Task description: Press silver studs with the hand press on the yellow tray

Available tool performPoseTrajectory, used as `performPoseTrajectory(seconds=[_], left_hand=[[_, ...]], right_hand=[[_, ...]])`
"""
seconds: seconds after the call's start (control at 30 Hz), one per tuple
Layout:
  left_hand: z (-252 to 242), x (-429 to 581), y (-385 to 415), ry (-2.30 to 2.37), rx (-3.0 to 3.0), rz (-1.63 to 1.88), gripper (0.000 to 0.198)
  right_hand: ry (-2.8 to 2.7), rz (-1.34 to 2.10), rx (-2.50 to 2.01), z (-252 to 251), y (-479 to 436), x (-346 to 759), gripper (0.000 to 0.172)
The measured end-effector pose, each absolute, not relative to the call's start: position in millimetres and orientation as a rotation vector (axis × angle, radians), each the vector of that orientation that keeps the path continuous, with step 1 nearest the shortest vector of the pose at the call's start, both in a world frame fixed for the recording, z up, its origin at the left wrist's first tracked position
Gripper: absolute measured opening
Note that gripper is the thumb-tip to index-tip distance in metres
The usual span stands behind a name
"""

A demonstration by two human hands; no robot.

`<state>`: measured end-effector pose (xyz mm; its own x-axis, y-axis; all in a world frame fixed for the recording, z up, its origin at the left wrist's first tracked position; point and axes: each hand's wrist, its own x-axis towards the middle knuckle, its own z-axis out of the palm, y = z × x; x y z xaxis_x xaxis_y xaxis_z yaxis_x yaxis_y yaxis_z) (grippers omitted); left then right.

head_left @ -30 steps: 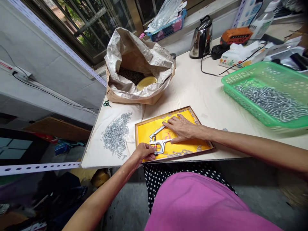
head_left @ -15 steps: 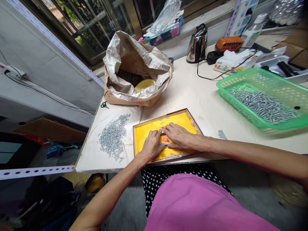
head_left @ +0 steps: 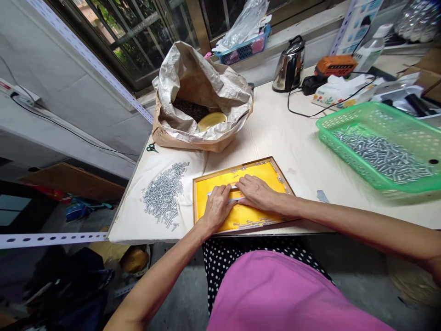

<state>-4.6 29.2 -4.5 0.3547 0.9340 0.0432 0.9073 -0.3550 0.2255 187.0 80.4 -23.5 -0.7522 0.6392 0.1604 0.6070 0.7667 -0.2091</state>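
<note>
In front of me lies a shallow tray [head_left: 203, 180] with a yellow bottom and a brown rim. Small silvery metal pins [head_left: 253, 224] lie along its near and right edges, and a few near the far edge. My left hand [head_left: 217, 204] and my right hand [head_left: 257, 192] are low over the tray's middle, close together. Between them run two narrow pale bluish strips [head_left: 236, 199], roughly parallel. The fingers of both hands are closed on the strips' ends, thumbs on the near side. What lies under the fingers is hidden.
A heap of metal pins [head_left: 163, 195] lies on the cloth left of the tray. A green basket [head_left: 330, 147] with more pins stands at the right. Behind are an open woven sack [head_left: 203, 140], green-handled scissors [head_left: 152, 147] and a steel kettle [head_left: 289, 64].
The pink-red patch seen between my hands is now mostly gone from sight, and the two strips appear closer together. My hands stay at the tray's middle; the whole view has shifted slightly.
</note>
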Motion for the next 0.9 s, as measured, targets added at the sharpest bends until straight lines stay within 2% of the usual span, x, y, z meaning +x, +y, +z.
performPoseTrajectory(seconds=[0.07, 0.1, 0.2, 0.4, 0.5, 0.6, 0.73, 0.9], left_hand=[[-6.7, -5.5, 24.0, 1.603, 2.506, 0.321, 0.029], [-7.9, -5.2, 20.7, 1.559, 2.540, 0.336, 0.025], [-12.0, -0.5, 11.0, 1.439, 2.625, 0.288, 0.020], [-8.9, 8.2, 0.0, 1.464, 2.631, 0.272, 0.020], [1.7, -16.6, -4.2, 1.703, 2.572, 0.461, 0.020], [11.2, -67.8, -7.5, 2.273, 2.300, 0.549, 0.023], [10.9, -133.4, -11.1, 2.594, 2.106, 0.206, 0.025], [-1.4, -160.2, -9.0, 2.560, 2.105, -0.057, 0.026]], right_hand=[[-2.733, 0.226, -0.988, -22.4, 88.7, 193.4, 0.046], [-2.746, 0.239, -0.996, -22.4, 93.7, 196.4, 0.043], [-2.795, 0.215, -1.007, -27.3, 110.5, 201.6, 0.020], [-2.753, 0.058, -0.928, -42.3, 131.1, 202.5, 0.015], [-2.742, 0.035, -0.923, -44.8, 128.2, 206.4, 0.015], [-2.730, 0.036, -0.964, -47.9, 123.0, 209.1, 0.016], [-2.708, 0.019, -0.986, -54.1, 119.5, 207.5, 0.015], [-2.707, -0.041, -0.972, -56.7, 119.3, 205.7, 0.015]])
